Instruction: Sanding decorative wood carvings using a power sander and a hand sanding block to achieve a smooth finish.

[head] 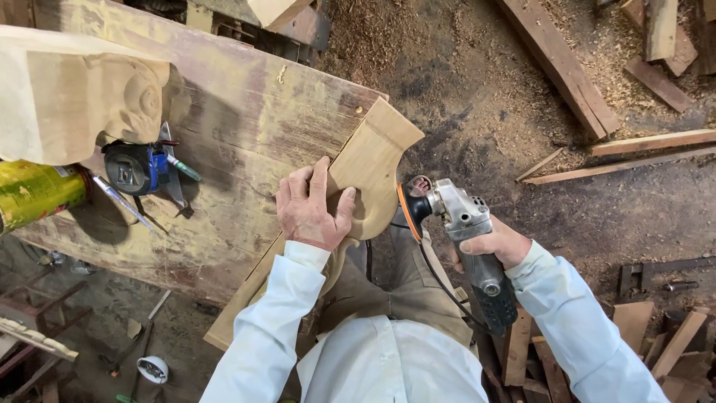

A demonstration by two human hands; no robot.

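Curved wooden workpiece (369, 160), pale and cut to a flared, scrolled outline, lies slanted over the near edge of the bench (246, 127), its upper end on the boards and its lower end running down past the person's lap. The left hand (313, 205) lies flat on top of it, palm down, fingers spread and pointing away from the body, thumb hooked toward the inner curve, pressing the piece onto the bench. The left forearm, in a light sleeve, comes up almost straight from the body. The right hand (496, 242) is wrapped tight around the body of an angle grinder (462, 231), wrist bent inward, so that the orange-rimmed disc stands on edge at the concave side of the workpiece; whether disc and wood touch is hard to make out. The grinder's cord drops out of sight behind the knees. Farther left on the bench sit a tape measure (134, 170), a yellow can (37, 192) cut off by the frame, and a carved block (74, 93). Sawdust and offcuts cover the floor (522, 112).
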